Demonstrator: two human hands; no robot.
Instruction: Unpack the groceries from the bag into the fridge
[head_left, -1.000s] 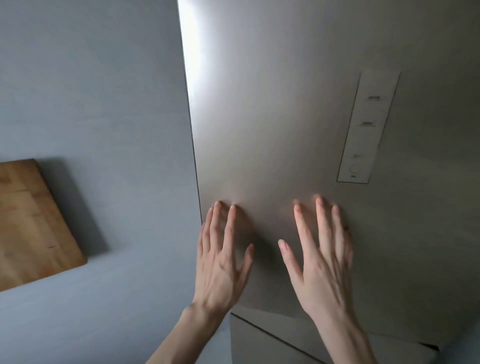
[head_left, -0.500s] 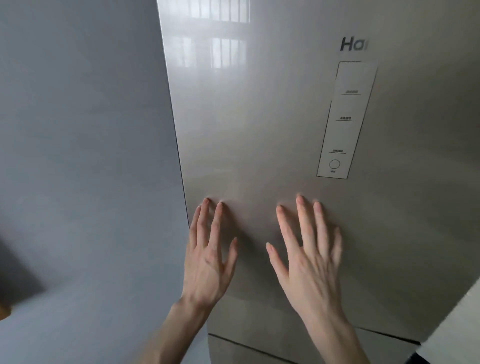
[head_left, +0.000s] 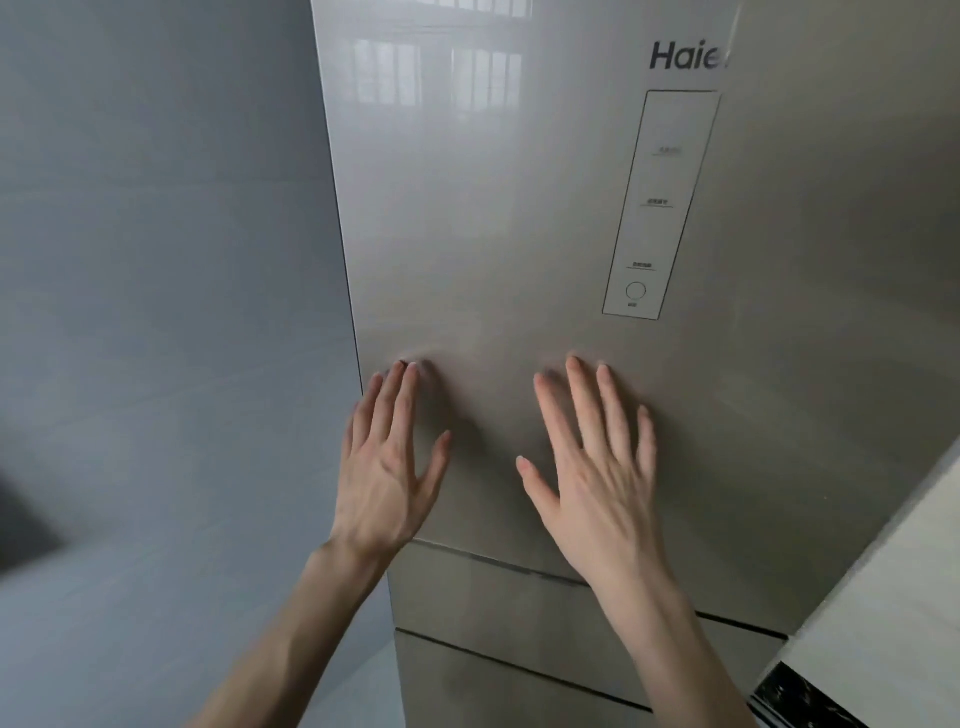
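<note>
A tall beige fridge (head_left: 519, 234) fills the view, and its upper door is closed. A narrow control panel (head_left: 660, 208) with a round button sits on that door, under the brand lettering. My left hand (head_left: 387, 467) lies flat near the door's left edge, fingers spread and empty. My right hand (head_left: 597, 467) is flat on the door further right, below the panel, also spread and empty. Two lower drawer fronts (head_left: 519, 623) show beneath my wrists. No bag or groceries are in view.
A grey wall (head_left: 156, 312) runs along the fridge's left side. A pale counter edge (head_left: 883, 597) with a dark patterned corner comes in at the lower right.
The view has tilted up and left: the wooden board at the left has dropped out of sight and the brand lettering has appeared. Both hands stay flat on the door.
</note>
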